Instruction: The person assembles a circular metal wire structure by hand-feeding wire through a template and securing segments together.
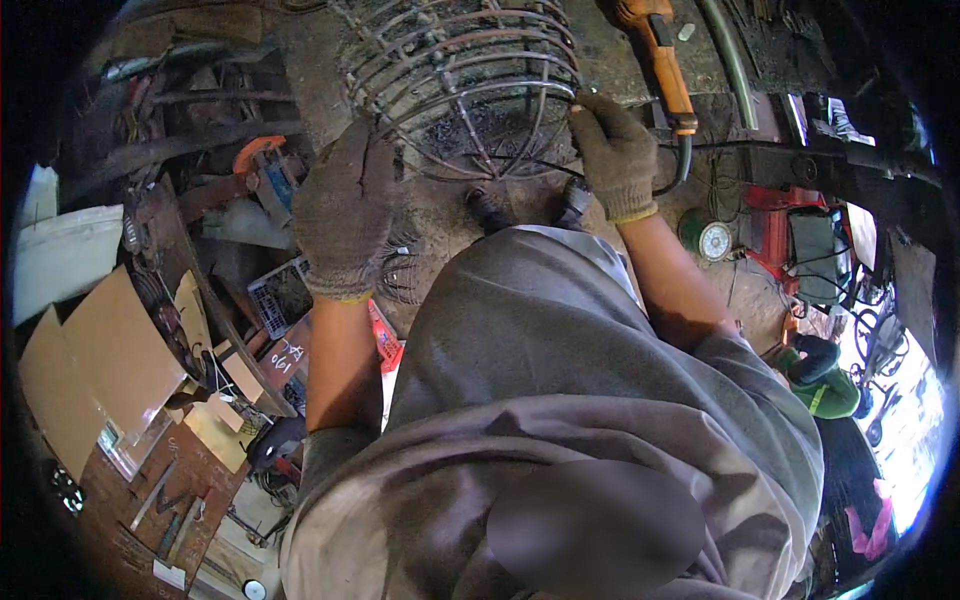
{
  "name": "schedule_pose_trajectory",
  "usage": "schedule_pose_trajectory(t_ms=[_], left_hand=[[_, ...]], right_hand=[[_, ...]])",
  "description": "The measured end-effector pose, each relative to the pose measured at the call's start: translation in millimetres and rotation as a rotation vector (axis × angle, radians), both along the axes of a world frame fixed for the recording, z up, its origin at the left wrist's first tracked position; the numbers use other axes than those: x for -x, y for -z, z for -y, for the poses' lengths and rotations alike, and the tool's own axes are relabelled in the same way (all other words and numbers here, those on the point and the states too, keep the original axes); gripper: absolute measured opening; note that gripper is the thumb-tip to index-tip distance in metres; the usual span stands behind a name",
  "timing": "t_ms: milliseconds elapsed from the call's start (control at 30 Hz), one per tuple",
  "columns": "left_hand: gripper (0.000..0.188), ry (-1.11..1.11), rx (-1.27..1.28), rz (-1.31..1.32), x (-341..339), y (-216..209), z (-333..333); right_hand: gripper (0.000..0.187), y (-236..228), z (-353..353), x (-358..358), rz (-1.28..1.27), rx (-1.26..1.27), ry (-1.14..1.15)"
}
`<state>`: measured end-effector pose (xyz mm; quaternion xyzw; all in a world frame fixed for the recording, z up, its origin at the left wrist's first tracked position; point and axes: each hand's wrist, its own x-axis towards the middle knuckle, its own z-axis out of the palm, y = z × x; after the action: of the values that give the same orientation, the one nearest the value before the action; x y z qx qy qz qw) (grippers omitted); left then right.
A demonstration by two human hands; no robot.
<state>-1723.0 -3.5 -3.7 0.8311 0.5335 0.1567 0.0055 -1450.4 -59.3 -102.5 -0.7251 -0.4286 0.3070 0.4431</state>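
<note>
A cage-like frame of bent metal rods (487, 88) lies at the top middle, its curved ribs crossing several lengthwise rods that meet near my feet. My left hand (345, 215), in a grey-brown knitted glove, is at the frame's near left edge; its fingertips close around the outer rod and are partly hidden. On the other side my right hand (617, 158), gloved alike with a yellow cuff, grips the frame's right end between thumb and fingers. To the right of the frame lies an orange power tool (665, 70), apart from both hands.
A black cable runs from the tool past my right hand. A metal tube (730, 62) lies at the upper right. Cardboard sheets (115, 360) and a brown bench with hand tools (150, 500) stand at the left. A person in green (830, 385) is at the far right.
</note>
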Motion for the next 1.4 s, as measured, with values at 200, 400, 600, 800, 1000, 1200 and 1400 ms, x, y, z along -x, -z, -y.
schedule_pose_trajectory(t_ms=[200, 400, 600, 800, 1000, 1200, 1400], left_hand=[[0.028, 0.054, -0.1, -0.043, 7.1, 8.6, 0.0], [0.027, 0.104, -0.114, 0.113, 18.5, 24.5, -3.4], [0.025, 0.151, -0.152, -0.222, 17.3, 13.8, -1.9], [0.024, 0.291, -0.371, -0.363, 23.5, 16.5, -8.0], [0.022, 0.22, -0.277, -0.354, 19.4, 12.6, -3.6], [0.027, 0.154, -0.203, -0.291, 10.6, 5.2, -0.8], [0.029, 0.041, -0.102, -0.098, 6.1, 9.1, 0.9]], right_hand=[[0.028, 0.7, 1.5, -1.1, 0.009, -0.038, -0.02], [0.023, 3.2, 3.2, -4.3, 0.059, -0.077, -0.071], [0.025, 9.1, 3.0, -9.3, 0.142, -0.222, -0.135], [0.024, 13.9, 5.5, -6.5, 0.027, -0.241, -0.098], [0.025, 12.8, 6.1, -6.1, 0.052, -0.255, -0.105], [0.027, 16.4, 5.0, -6.3, 0.075, -0.219, -0.114], [0.028, 16.6, 5.8, -2.8, 0.061, -0.328, -0.089]])
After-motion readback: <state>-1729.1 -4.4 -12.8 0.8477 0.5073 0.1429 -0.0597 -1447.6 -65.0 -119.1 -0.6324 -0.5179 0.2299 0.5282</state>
